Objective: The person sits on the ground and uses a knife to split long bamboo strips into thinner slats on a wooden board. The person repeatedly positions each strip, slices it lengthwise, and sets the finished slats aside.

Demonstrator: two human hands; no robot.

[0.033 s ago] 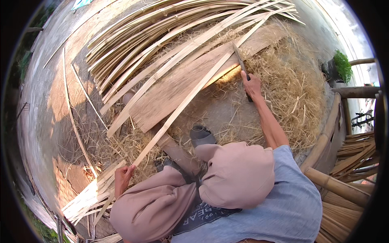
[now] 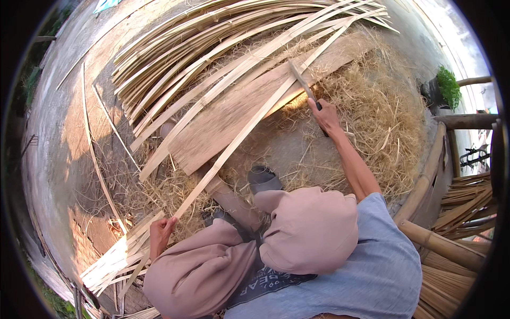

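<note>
A long pale bamboo strip [image 2: 238,139] runs up and to the right across a wooden plank [image 2: 212,122]. My left hand [image 2: 161,234] is closed on the strip's near end, beside my left knee. In my right hand [image 2: 325,116] I grip the black handle of a knife [image 2: 303,78]. Its blade lies across the strip over the plank's far half, tip pointing up and left. Whether the edge bites into the strip is too small to tell.
A thick bundle of bamboo strips [image 2: 180,56] lies beyond the plank. Curly shavings [image 2: 382,122] heap on the right, by a bamboo rail [image 2: 441,245]. More strips [image 2: 114,264] lie at lower left. My sandalled foot [image 2: 264,179] rests near the plank.
The knife and my right hand have shifted slightly left and toward me along the strip, and the blade slants more to the left. My left hand stays in place.
</note>
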